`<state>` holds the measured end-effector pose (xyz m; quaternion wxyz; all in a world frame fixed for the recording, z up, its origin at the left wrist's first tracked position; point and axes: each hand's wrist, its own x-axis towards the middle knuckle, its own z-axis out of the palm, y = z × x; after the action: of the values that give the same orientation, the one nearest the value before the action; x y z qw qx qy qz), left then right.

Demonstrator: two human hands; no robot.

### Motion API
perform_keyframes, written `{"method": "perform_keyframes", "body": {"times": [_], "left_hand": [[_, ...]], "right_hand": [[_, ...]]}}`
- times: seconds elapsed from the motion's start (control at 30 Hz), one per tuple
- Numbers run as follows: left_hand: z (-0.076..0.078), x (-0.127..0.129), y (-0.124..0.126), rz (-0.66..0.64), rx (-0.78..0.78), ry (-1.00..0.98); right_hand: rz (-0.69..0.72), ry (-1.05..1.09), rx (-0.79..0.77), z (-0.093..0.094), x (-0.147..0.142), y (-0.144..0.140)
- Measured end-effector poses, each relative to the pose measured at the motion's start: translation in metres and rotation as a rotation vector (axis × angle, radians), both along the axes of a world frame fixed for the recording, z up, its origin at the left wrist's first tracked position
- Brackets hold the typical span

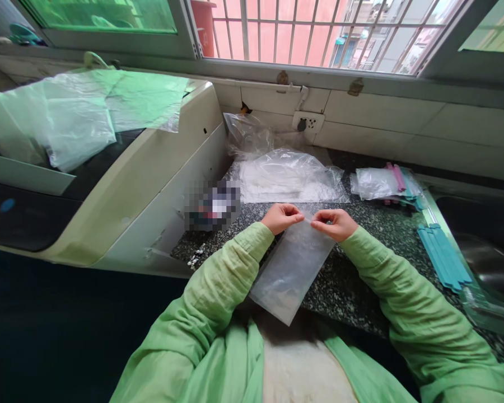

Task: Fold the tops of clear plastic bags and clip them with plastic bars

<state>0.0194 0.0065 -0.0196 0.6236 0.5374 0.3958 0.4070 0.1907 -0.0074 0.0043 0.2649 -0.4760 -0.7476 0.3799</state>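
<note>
Clear plastic bag, frame centre, is pinched at its top edge by left hand and right hand; teal strips lie unused at right.

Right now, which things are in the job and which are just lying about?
In hand: clear bag, pinched at its top edge by left hand and right hand.

Lying about: bag pile, teal strips, bagged strips, machine, sink.

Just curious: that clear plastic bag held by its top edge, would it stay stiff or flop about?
Probably floppy: the clear bag hangs from the left hand and right hand, draping over the counter edge. It looks thin and empty, so likely very light. Its glossy film may be slippery.
</note>
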Motion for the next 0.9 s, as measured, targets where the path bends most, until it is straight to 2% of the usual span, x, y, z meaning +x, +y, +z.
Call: {"method": "perform_keyframes", "body": {"times": [0.27, 0.47, 0.6, 0.9], "left_hand": [[-0.0030, -0.0009, 0.0004, -0.026, 0.035, 0.023], [-0.0069, -0.0003, 0.0004, 0.045, 0.198, 0.140], [-0.0064, 0.0011, -0.0004, 0.054, 0.249, 0.154], [-0.0017, 0.0030, -0.0043, -0.051, 0.225, 0.173]], "right_hand": [[0.017, -0.017, 0.019, 0.0049, 0.0030, 0.0008], [0.059, -0.054, -0.025, 0.0025, 0.0068, 0.0045], [0.048, -0.070, -0.010, 0.0005, 0.0046, 0.0042], [0.032, -0.054, 0.079, 0.0026, 0.0028, 0.0022]]}}
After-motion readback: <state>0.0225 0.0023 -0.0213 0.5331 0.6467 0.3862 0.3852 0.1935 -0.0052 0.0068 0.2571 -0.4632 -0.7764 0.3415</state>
